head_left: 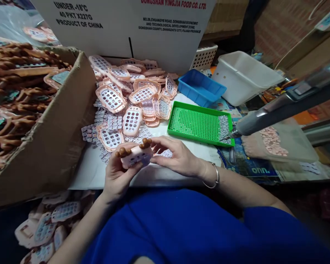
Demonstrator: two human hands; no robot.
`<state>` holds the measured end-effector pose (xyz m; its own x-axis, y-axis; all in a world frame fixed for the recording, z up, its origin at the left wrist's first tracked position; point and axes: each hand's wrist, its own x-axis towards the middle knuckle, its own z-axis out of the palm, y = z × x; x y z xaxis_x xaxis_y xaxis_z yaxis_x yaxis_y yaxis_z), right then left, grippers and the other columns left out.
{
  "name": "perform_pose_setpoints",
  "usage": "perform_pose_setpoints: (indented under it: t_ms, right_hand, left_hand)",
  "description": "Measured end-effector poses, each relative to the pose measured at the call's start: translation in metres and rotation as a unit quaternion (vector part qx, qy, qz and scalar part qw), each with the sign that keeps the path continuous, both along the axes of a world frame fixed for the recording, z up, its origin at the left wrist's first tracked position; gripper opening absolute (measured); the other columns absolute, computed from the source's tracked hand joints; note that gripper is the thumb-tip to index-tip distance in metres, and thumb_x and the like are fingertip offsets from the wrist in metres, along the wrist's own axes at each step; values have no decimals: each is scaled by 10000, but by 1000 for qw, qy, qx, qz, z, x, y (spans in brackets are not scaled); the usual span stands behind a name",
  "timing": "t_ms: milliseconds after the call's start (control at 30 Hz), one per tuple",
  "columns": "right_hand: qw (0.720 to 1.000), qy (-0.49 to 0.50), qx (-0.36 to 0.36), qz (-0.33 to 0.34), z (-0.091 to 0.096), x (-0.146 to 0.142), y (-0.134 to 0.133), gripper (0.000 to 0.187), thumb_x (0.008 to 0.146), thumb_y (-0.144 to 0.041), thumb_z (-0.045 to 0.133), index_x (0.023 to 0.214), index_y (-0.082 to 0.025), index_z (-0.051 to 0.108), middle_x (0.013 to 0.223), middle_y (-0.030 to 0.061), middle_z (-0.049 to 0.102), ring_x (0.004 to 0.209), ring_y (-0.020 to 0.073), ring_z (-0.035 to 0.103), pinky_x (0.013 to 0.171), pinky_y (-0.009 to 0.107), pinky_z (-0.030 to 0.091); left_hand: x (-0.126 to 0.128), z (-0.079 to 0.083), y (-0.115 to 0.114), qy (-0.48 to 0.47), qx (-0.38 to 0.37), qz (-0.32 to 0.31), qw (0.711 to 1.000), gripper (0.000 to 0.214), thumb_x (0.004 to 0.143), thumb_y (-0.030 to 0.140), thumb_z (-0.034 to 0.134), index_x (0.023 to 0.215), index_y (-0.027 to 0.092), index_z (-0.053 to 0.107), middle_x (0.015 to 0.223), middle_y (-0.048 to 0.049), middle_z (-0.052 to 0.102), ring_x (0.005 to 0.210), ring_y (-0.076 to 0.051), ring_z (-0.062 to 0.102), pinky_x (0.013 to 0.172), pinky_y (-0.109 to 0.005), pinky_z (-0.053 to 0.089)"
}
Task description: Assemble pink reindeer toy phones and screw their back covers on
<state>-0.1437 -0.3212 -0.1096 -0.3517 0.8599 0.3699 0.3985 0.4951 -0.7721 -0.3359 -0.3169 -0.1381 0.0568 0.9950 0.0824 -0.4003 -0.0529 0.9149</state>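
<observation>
Between both hands is a pink toy phone casing [137, 157] with brown antler-like knobs on top and small printed marks on its face. My left hand [119, 176] wraps round its left side, thumb along the lower edge. From the right, my right hand [178, 157] grips the casing's other side with thumb and fingers; a bracelet circles that wrist. Just beyond lie pink casing halves with button holes [132, 121] and translucent keypad sheets [114, 120], heaped on the white work surface [90, 172].
A cardboard box [44, 135] of brown-antlered parts stands at left. Toward the right are a green tray [195, 126] with small screws [224, 126], a blue bin [200, 88], a white tub [244, 79] and a clear container [297, 146]. A powered screwdriver [264, 117] angles over the tray.
</observation>
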Motion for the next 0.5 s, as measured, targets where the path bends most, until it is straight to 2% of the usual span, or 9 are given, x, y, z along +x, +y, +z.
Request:
perform_pose_setpoints:
  t_ms: [67, 200, 333, 433, 500]
  right_hand:
    - [999, -26, 33, 15, -2, -4, 3, 280, 896, -323, 666, 1115, -165, 595, 966, 60, 694, 829, 144, 647, 730, 289, 574]
    - [993, -57, 105, 8, -5, -11, 4, 123, 922, -262, 618, 949, -146, 586, 830, 45, 658, 736, 145, 590, 664, 278, 522]
    - [988, -62, 142, -16, -4, -15, 3, 101, 914, -206, 582, 842, -136, 576, 748, 38, 623, 666, 138, 537, 621, 275, 473]
    - [997, -40, 71, 6, 3, -13, 5, 222, 932, -350, 608, 924, -129, 615, 789, 34, 654, 688, 124, 570, 646, 256, 487]
    - [999, -3, -18, 36, 10, -9, 7, 422, 913, -508, 599, 1071, -119, 626, 869, 51, 685, 738, 122, 619, 679, 250, 518]
  left_hand:
    - [0, -3, 0, 11, 8, -6, 1000, 405, 557, 63, 867, 865, 292, 737, 966, 5, 697, 977, -176, 643, 913, -290, 524]
    - [3, -5, -3, 12, 7, 21, 1000, 468, 531, 25, 858, 893, 287, 719, 964, 12, 690, 921, -165, 657, 861, -265, 531]
    - [8, -5, -7, 14, 51, 48, 997, 462, 570, 35, 855, 931, 265, 679, 964, 18, 699, 912, -139, 667, 867, -231, 526]
    - [3, -6, -3, -25, 9, 29, 999, 395, 620, 162, 883, 935, 234, 656, 925, 21, 714, 838, -125, 682, 789, -203, 551]
    - [-6, -6, 2, -84, -81, -40, 992, 382, 646, 281, 887, 945, 215, 659, 877, 9, 727, 718, -125, 684, 669, -195, 568]
